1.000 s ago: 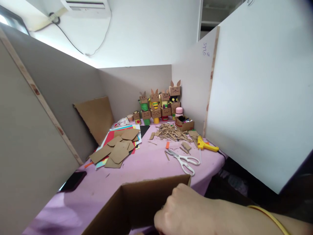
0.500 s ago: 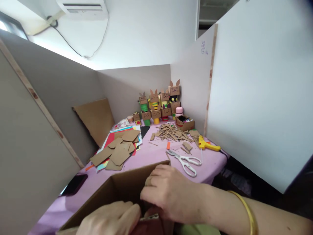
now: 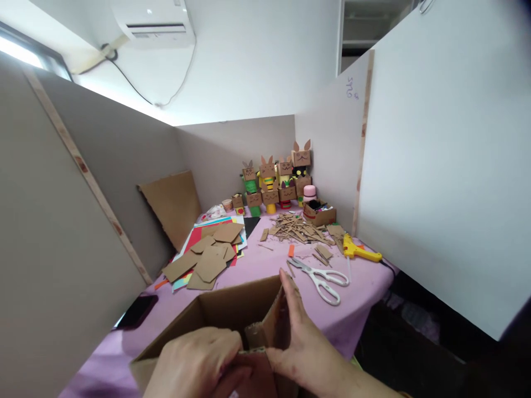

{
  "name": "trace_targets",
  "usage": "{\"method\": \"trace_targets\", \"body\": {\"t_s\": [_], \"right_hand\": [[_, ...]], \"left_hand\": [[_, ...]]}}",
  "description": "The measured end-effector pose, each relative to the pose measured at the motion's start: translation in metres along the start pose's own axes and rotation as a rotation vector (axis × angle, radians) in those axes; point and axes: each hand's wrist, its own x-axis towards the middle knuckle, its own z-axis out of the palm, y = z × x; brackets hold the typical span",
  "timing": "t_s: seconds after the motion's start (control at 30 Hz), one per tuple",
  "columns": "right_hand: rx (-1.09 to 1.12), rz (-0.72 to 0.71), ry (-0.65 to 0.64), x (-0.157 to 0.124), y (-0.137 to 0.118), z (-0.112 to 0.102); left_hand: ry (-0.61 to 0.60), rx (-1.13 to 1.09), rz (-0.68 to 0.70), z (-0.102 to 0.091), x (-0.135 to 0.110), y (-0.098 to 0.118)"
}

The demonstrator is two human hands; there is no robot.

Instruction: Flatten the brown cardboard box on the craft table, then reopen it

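Observation:
An open cardboard box [image 3: 238,301] fills the bottom middle of the head view, its walls standing and its right wall torn or bent inward at a corner. My left hand [image 3: 199,354] is closed over the near wall, knuckles up, fingers curled out of sight. Against the right wall my right hand [image 3: 305,342] spans between corners, one finger stretched along the far edge and the thumb at the near edge. Just beyond the box lie white-handled scissors [image 3: 321,279], blades partly open. My hands hide much of the near side.
Cut cardboard pieces [image 3: 211,260] lie on coloured paper at left; cardboard scraps [image 3: 296,228] are heaped mid-table. A yellow glue gun [image 3: 360,251] is at right, a phone [image 3: 136,312] at left. Several cardboard animal figures [image 3: 269,193] stand at the back near a small box [image 3: 321,214]. Panels enclose three sides.
My right hand has moved from gripping over the top edge to lying along the outside of the right wall, fingers extended. My left hand stays on the near wall. The view has shifted slightly.

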Motion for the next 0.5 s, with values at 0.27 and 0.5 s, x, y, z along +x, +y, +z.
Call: {"method": "trace_targets", "body": {"t_s": [0.27, 0.5], "right_hand": [[-0.107, -0.046, 0.158, 0.018, 0.001, 0.017], [-0.193, -0.07, 0.232, 0.039, 0.016, 0.044]], "left_hand": [[-0.383, -0.121, -0.319, -0.004, 0.007, -0.01], [-0.344, -0.148, -0.432, 0.006, -0.004, -0.03]]}}
